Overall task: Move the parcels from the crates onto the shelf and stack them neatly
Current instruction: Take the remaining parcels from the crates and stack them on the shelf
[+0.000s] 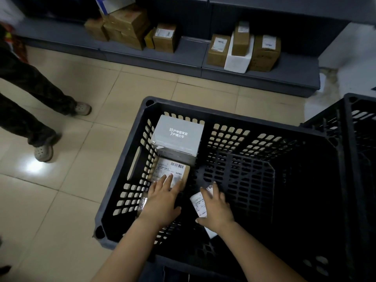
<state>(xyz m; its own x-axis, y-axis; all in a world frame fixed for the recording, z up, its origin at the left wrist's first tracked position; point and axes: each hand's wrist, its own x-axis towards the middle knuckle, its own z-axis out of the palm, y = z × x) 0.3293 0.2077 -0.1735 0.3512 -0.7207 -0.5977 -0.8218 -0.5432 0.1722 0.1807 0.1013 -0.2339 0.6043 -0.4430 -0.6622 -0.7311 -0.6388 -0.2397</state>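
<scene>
The fingers [166, 184] of the left hand [162, 200] are lying straight and spread apart on the white shipping label of a brown cardboard parcel [173, 169], resting flat on it rather than gripping. The right hand [216, 208] is curling its fingers over a small white-labelled parcel [198, 202] with the thumb tucking in at the parcel's near end, so this hand is gripping it.

Both parcels are sitting low inside a black slotted plastic crate [244, 116], toward its left side, with the brown one just left of the small one. A grey cardboard box with white printed characters [179, 137] is standing just beyond the brown parcel, in the crate's far left corner.

A second black plastic crate [358, 139] is standing beside the first on the right. Across the beige tiled floor [81, 78], a low grey shelf [183, 55] is running along the far side, carrying brown cardboard boxes [126, 27] on its left part and more boxes around a white foam block [238, 60] (labels facing out) on its right. Another person's legs [30, 88] are showing at the far left.
</scene>
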